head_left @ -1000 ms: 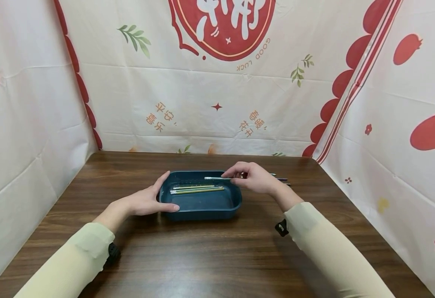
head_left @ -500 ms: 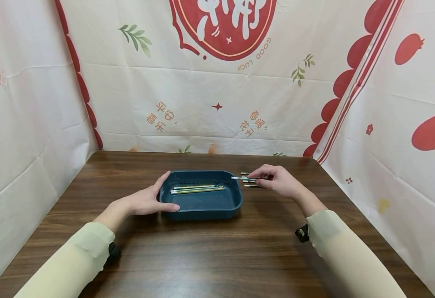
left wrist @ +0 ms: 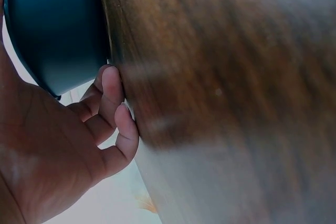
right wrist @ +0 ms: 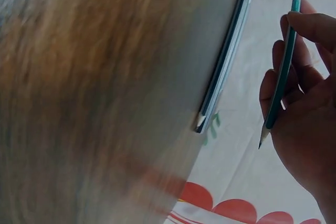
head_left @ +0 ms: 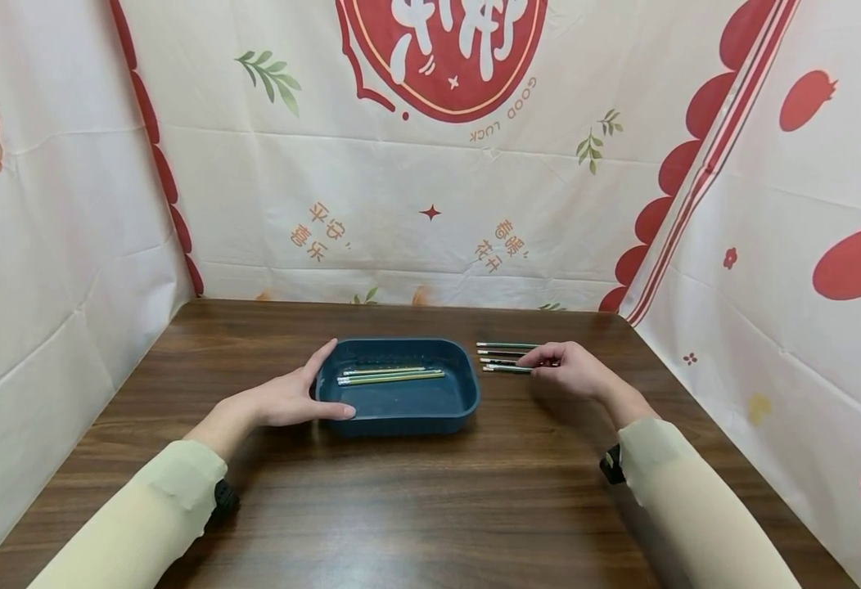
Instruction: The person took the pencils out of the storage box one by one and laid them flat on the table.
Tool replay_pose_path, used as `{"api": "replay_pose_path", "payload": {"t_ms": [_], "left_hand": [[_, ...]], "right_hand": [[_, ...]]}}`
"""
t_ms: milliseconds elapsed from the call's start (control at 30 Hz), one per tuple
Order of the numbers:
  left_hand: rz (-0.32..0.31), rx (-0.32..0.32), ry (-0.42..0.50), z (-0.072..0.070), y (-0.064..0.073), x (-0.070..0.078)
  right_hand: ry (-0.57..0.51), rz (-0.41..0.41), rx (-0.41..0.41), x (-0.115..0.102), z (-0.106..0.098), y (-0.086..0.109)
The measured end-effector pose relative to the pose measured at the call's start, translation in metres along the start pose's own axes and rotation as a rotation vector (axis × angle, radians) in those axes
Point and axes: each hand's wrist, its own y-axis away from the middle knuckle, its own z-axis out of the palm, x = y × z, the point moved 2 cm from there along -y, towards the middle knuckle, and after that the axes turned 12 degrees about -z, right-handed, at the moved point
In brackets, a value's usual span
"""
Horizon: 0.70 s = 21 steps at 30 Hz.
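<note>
A dark blue rectangular plastic box [head_left: 401,402] stands mid-table, with several striped pencils [head_left: 394,375] lying lengthwise inside. My left hand [head_left: 290,398] holds its left end, thumb on the front rim and index finger at the back corner; other fingers curl low beside the wall in the left wrist view. Right of the box, my right hand [head_left: 574,370] pinches a green pencil [right wrist: 286,64] between thumb and fingers, its sharpened point toward the wrist. That hand is low, at the near side of a row of pencils [head_left: 507,344], partly covering them.
The brown wooden table [head_left: 401,507] runs back to a white printed cloth [head_left: 416,172] hanging behind. More cloth [head_left: 791,270] closes off the right side, and the left is curtained too. Dark straps circle both wrists.
My right hand has carried the pencil from above the box's right part out to the right, then down and nearer to the row of pencils. My left hand stays at the box.
</note>
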Motion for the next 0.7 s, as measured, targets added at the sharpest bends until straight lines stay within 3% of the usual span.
{"api": "replay_pose_path", "payload": {"t_ms": [233, 700], "left_hand": [[-0.003, -0.008, 0.008, 0.000, 0.001, 0.001], [0.000, -0.016, 0.010, -0.001, 0.001, 0.000]], "right_hand": [[0.027, 0.029, -0.074, 0.011, 0.005, 0.002], [0.120, 0.077, -0.108, 0.017, 0.017, -0.005]]}}
